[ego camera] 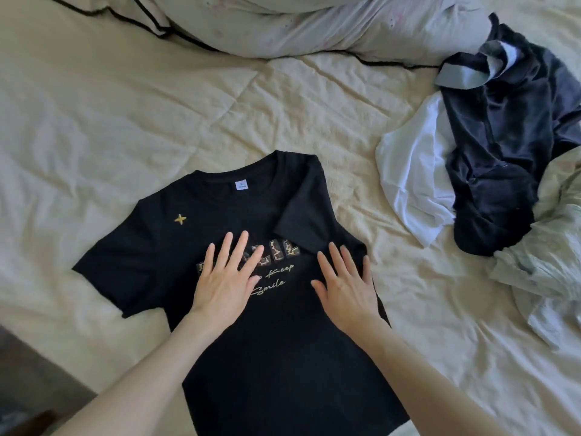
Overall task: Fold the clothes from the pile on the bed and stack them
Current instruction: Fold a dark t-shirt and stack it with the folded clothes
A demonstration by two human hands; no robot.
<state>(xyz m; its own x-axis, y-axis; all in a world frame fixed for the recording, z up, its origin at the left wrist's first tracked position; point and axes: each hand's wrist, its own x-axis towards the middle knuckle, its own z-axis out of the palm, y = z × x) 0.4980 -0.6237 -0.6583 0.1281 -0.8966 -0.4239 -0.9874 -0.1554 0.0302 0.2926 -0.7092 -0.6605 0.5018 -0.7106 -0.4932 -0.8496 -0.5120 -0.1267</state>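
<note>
Nearest the camera, two bare forearms rise from the bottom edge, entering at about 7 and 5 o'clock and converging toward the middle of the view. The left hand [228, 276] lies palm down on the chest of a black T-shirt [151, 262], fingers straight and slightly spread, pointing toward 1 o'clock and covering part of the printed lettering. The right hand [345, 283] lies flat just beside it at 3 o'clock, fingers straight and pointing toward 12 o'clock, its fingertips at the lower edge of the folded-in sleeve [306, 212]. Neither hand grips anything; both press flat on the cloth.

The T-shirt lies front up at the centre of the bed, collar toward 12 o'clock, hem running off the bottom edge. Its right sleeve is folded inward over the chest; the other sleeve lies spread out toward 9 o'clock. A small gold cross mark [180, 219] sits near that shoulder, and a white label [241, 185] shows inside the collar.

The bed is covered by a wrinkled cream sheet [94, 121]. At 2 o'clock, well apart from the T-shirt, lies the pile: a dark navy garment [503, 152] on a white garment [412, 171], with a pale green garment [550, 262] at 3 o'clock. Pillows [283, 23] lie along the top edge at 12 o'clock. A strip of dark floor [28, 372] shows at 8 o'clock.
</note>
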